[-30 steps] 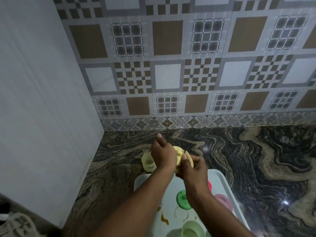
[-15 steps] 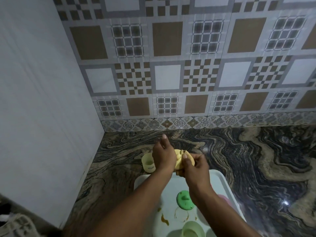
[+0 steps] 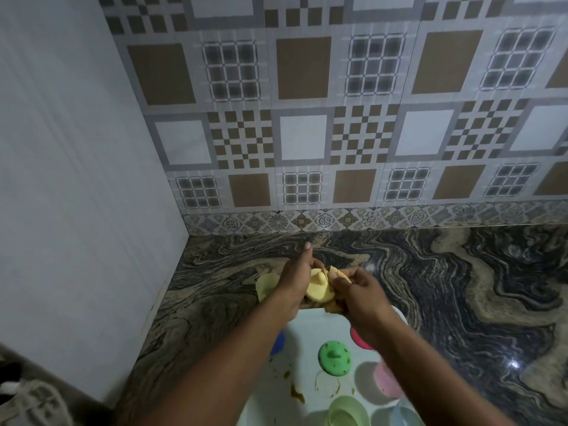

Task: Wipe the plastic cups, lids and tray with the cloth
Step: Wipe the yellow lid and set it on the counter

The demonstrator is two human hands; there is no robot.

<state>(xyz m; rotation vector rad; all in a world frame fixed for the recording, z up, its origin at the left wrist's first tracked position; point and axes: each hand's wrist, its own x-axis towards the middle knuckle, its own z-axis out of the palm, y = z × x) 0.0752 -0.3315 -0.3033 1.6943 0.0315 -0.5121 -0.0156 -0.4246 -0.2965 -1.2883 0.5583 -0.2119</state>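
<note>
Wiping of the yellow lid (image 3: 319, 292) is in hand: the smooth round plastic disc is gripped by the left hand (image 3: 295, 281), and a crumpled cloth (image 3: 337, 273) is pinched against it by the right hand (image 3: 361, 298). Both are held above the far edge of the glossy tray (image 3: 310, 329). Next, probably, the lid is set down and the knobbed green lid (image 3: 334, 358), below the hands beside brown stains (image 3: 297, 396), is taken up. A yellow cup (image 3: 265, 285) stands on the veined table (image 3: 461, 287), left of the left hand.

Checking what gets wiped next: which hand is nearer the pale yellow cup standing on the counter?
Left. The left hand partly covers the cup in view; the right hand is across the yellow lid from it, farther off.
</note>
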